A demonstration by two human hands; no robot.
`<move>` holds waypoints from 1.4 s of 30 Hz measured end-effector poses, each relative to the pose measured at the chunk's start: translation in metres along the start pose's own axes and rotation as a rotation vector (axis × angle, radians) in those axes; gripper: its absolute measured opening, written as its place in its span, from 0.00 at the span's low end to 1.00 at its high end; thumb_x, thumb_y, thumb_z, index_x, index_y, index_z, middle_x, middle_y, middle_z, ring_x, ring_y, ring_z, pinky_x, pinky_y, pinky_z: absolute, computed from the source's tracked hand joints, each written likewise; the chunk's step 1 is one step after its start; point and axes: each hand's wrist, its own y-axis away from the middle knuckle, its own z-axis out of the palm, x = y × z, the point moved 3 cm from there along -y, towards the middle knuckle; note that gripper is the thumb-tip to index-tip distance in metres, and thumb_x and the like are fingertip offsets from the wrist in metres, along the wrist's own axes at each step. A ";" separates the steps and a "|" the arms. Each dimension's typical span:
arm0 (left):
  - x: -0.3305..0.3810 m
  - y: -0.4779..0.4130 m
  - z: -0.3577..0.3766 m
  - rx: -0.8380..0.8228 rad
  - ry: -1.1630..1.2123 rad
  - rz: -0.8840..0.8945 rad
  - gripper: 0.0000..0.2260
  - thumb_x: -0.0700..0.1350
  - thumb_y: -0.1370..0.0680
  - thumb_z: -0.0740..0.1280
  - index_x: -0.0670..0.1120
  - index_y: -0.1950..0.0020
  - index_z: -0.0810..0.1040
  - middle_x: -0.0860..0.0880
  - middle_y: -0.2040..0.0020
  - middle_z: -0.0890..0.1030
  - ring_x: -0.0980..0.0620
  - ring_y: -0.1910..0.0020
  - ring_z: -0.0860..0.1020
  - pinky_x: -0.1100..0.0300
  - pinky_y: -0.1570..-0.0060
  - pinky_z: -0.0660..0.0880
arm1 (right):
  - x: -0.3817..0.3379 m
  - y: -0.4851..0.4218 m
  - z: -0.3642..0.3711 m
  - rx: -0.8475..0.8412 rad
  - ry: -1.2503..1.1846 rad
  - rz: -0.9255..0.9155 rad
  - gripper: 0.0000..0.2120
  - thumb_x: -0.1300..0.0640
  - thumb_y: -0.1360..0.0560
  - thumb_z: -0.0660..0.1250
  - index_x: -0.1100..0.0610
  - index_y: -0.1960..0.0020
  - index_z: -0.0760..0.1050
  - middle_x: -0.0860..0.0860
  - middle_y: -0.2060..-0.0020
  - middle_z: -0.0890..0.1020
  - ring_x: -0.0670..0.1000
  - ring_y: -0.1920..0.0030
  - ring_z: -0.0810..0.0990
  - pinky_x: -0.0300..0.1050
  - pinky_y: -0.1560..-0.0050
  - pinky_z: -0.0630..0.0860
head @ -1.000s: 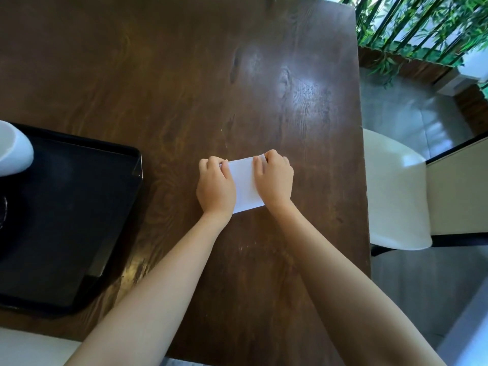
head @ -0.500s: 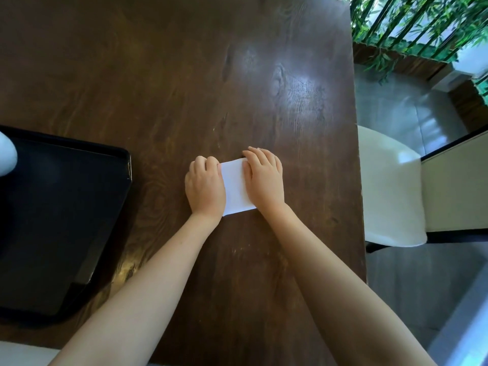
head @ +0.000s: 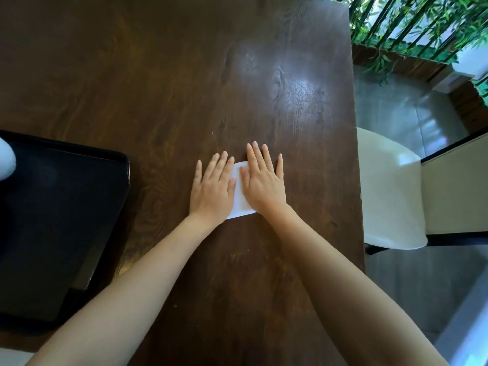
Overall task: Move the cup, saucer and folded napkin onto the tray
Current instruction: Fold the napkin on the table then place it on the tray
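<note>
A white folded napkin [head: 240, 199] lies flat on the dark wooden table [head: 171, 75], mostly covered by my hands. My left hand [head: 212, 190] rests palm down on its left part, fingers stretched out. My right hand [head: 262, 184] lies flat on its right part, fingers spread. Only a narrow strip of napkin shows between them. The black tray [head: 66, 220] sits at the left edge of the view. A white rounded object, probably the cup [head: 5, 162], shows on the tray at the far left, cut off by the frame. The saucer is out of sight.
The table's right edge [head: 355, 154] runs close to my right hand. Beyond it stands a white chair seat [head: 388, 191] over a grey floor. Green bamboo plants [head: 422, 25] fill the top right corner.
Both hands have gone from curled fingers gripping the napkin's ends to lying flat on it with fingers stretched. The view has shifted a little to the right, so the cup shows less.
</note>
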 end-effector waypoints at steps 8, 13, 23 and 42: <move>-0.012 0.002 0.011 -0.025 -0.070 -0.022 0.24 0.51 0.19 0.46 0.45 0.23 0.50 0.48 0.22 0.55 0.52 0.23 0.52 0.46 0.25 0.45 | 0.007 -0.002 -0.006 -0.057 0.096 -0.119 0.27 0.47 0.19 0.41 0.54 0.23 0.42 0.48 0.22 0.48 0.48 0.23 0.41 0.56 0.25 0.34; -0.013 0.002 0.010 -0.040 -0.090 -0.055 0.27 0.54 0.21 0.41 0.46 0.24 0.51 0.49 0.22 0.56 0.52 0.23 0.52 0.45 0.26 0.44 | 0.010 -0.003 -0.005 -0.074 0.078 -0.160 0.27 0.47 0.19 0.41 0.55 0.23 0.42 0.48 0.22 0.49 0.47 0.23 0.41 0.54 0.25 0.33; 0.014 0.032 -0.005 -0.052 -0.135 0.002 0.25 0.53 0.20 0.40 0.46 0.26 0.36 0.47 0.22 0.43 0.49 0.23 0.42 0.47 0.28 0.35 | 0.008 -0.002 -0.017 -0.146 -0.123 -0.112 0.27 0.49 0.18 0.45 0.54 0.23 0.40 0.49 0.22 0.44 0.47 0.23 0.41 0.51 0.25 0.36; 0.016 0.034 0.016 -0.056 -0.078 -0.082 0.25 0.55 0.22 0.34 0.46 0.27 0.36 0.47 0.22 0.46 0.50 0.23 0.44 0.47 0.26 0.43 | 0.028 0.025 -0.021 -0.218 0.196 -0.464 0.29 0.44 0.19 0.44 0.55 0.23 0.40 0.50 0.23 0.42 0.46 0.24 0.39 0.49 0.23 0.38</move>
